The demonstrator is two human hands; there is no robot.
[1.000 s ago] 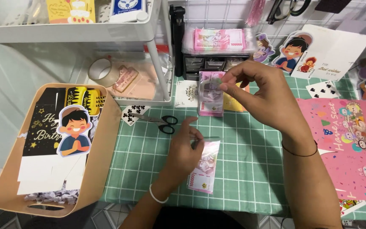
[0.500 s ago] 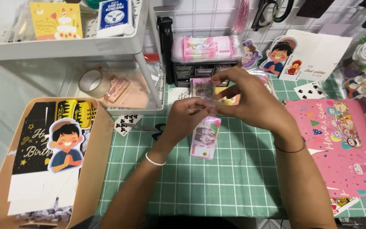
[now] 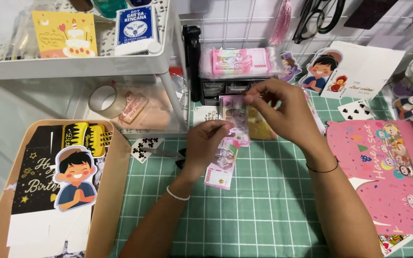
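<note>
My left hand (image 3: 210, 143) and my right hand (image 3: 283, 112) meet over the green cutting mat (image 3: 244, 210). Between them they hold a small clear sleeve with a pink banknote (image 3: 233, 114) inside it. My right hand pinches its top edge, and my left hand grips its lower part. A second pink banknote (image 3: 222, 168) hangs below my left hand, partly under its fingers. Black scissors (image 3: 168, 154) lie on the mat just left of my left wrist.
A tan tray (image 3: 111, 191) with birthday cut-outs sits at left. A white shelf rack (image 3: 72, 67) holds a tape roll (image 3: 102, 101) and cards. A bundle of pink banknotes (image 3: 241, 61) rests on small drawers at the back. A pink printed card (image 3: 388, 172) lies at right.
My left hand has risen from the banknote on the mat to join my right hand at the sleeve, lifting the lower banknote with it. The view has shifted slightly closer.
</note>
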